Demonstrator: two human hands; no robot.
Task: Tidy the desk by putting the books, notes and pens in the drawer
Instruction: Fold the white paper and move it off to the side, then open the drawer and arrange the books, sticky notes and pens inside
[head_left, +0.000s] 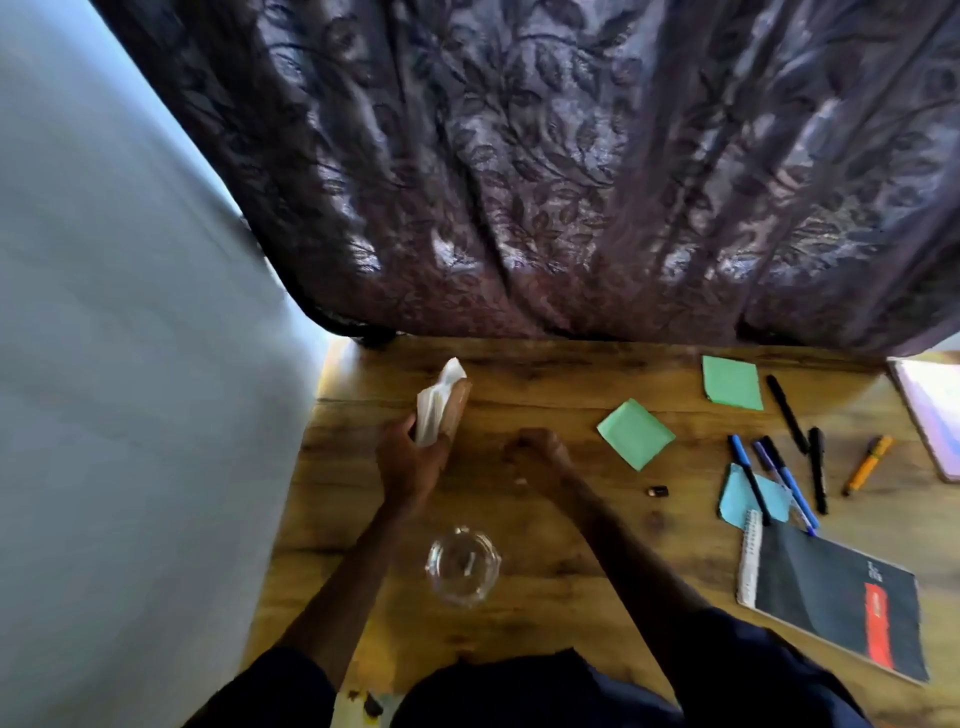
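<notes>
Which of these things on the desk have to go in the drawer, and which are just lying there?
For the drawer: two green notes, blue note, pens, black spiral notebook, pale book at the right edge, white papers held by the left hand.
Just lying about: glass dish, small dark cap, curtain.

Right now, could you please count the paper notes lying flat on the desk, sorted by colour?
Green notes: 2
Blue note: 1
Total: 3
</notes>
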